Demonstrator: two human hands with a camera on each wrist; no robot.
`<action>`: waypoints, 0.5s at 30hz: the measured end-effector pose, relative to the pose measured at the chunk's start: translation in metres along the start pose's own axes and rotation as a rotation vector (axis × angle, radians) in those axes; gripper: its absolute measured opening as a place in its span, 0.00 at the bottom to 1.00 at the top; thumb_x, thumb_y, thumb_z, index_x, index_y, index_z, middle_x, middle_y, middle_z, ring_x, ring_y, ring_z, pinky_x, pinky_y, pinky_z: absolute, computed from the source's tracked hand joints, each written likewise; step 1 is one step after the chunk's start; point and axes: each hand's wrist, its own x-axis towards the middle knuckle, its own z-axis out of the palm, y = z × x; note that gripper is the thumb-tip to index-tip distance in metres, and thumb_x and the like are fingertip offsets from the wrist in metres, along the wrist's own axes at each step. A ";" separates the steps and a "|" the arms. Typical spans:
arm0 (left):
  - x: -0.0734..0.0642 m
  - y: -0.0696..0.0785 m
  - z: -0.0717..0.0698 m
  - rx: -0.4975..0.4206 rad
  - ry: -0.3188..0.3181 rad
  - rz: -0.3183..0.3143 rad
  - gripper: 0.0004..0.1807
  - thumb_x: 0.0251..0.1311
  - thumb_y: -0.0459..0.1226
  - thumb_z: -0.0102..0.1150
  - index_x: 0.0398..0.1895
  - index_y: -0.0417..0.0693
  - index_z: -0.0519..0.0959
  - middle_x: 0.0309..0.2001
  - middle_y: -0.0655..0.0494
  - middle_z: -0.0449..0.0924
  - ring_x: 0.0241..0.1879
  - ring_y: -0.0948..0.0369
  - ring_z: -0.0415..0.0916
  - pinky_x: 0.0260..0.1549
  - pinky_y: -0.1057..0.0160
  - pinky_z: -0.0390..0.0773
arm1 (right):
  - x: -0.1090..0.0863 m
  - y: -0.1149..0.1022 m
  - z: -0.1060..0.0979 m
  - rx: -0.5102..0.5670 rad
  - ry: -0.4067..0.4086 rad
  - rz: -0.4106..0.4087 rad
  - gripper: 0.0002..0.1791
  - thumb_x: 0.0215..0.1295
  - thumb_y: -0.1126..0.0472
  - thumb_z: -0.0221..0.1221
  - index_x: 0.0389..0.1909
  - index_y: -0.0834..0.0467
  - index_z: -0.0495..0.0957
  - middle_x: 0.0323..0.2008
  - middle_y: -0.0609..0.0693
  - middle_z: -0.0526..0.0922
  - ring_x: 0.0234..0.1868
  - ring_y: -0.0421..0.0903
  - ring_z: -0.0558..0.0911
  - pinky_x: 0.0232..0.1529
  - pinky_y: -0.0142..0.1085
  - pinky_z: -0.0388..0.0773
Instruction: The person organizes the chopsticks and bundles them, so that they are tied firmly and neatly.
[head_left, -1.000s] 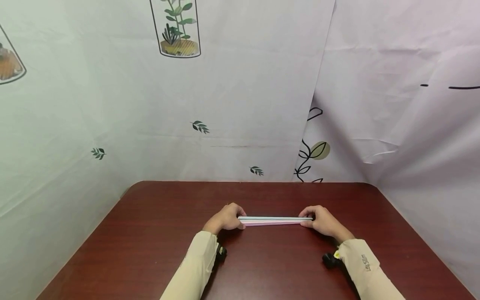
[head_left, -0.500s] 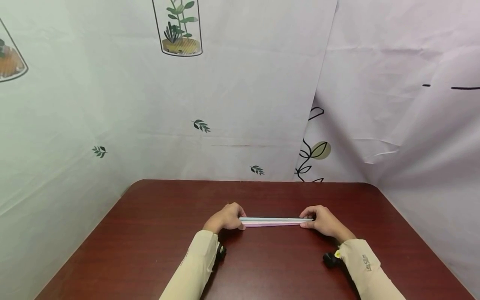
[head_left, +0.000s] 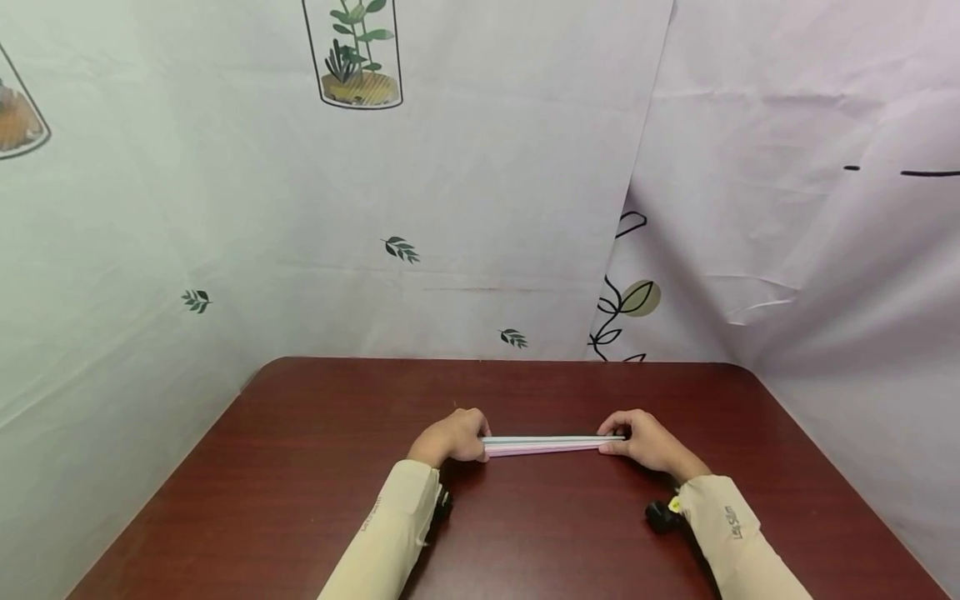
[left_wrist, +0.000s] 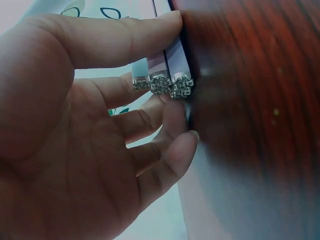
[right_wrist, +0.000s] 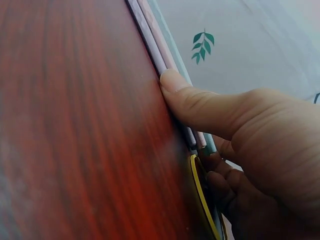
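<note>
Pinching three pastel sticks (head_left: pixel 540 444)

Left grip (head_left: pixel 452 437) is closed on the sparkly nine-o'clock ends (left_wrist: pixel 161 84), right grip (head_left: pixel 647 444) on the three-o'clock ends (right_wrist: pixel 201 141); the sticks lie at five o'clock in the head view, by the surface (head_left: pixel 555 517).

Wrist views look soft, pale glare clouding the table (left_wrist: pixel 255 200).

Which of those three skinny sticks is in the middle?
The pink stick: it has the purple stick on one side and the pale blue-green stick on the other. Those two are outermost.
</note>
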 end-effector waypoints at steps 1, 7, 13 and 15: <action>0.000 0.000 0.000 0.009 0.002 0.001 0.08 0.49 0.32 0.71 0.34 0.43 0.84 0.32 0.57 0.82 0.29 0.62 0.74 0.37 0.58 0.78 | 0.000 0.000 0.000 -0.001 0.000 -0.001 0.09 0.55 0.56 0.72 0.36 0.52 0.84 0.31 0.44 0.80 0.33 0.41 0.75 0.35 0.33 0.74; 0.001 0.003 0.000 0.091 0.012 -0.012 0.10 0.49 0.35 0.71 0.37 0.45 0.84 0.36 0.56 0.82 0.34 0.61 0.75 0.40 0.56 0.78 | 0.000 -0.001 0.001 -0.001 0.002 -0.021 0.10 0.56 0.57 0.71 0.38 0.53 0.84 0.31 0.44 0.79 0.33 0.40 0.75 0.35 0.33 0.74; 0.000 0.005 0.000 0.140 0.022 -0.036 0.15 0.50 0.37 0.71 0.42 0.46 0.83 0.40 0.54 0.81 0.38 0.60 0.76 0.43 0.53 0.78 | -0.001 -0.002 0.003 -0.006 0.010 -0.025 0.10 0.57 0.58 0.71 0.39 0.54 0.83 0.30 0.44 0.78 0.33 0.40 0.75 0.35 0.33 0.74; 0.000 0.004 0.000 0.140 0.020 -0.030 0.15 0.50 0.37 0.70 0.43 0.45 0.83 0.40 0.54 0.81 0.38 0.60 0.76 0.43 0.54 0.78 | -0.001 -0.002 0.002 -0.011 0.012 -0.024 0.09 0.57 0.58 0.71 0.37 0.53 0.83 0.30 0.44 0.79 0.33 0.40 0.75 0.35 0.33 0.74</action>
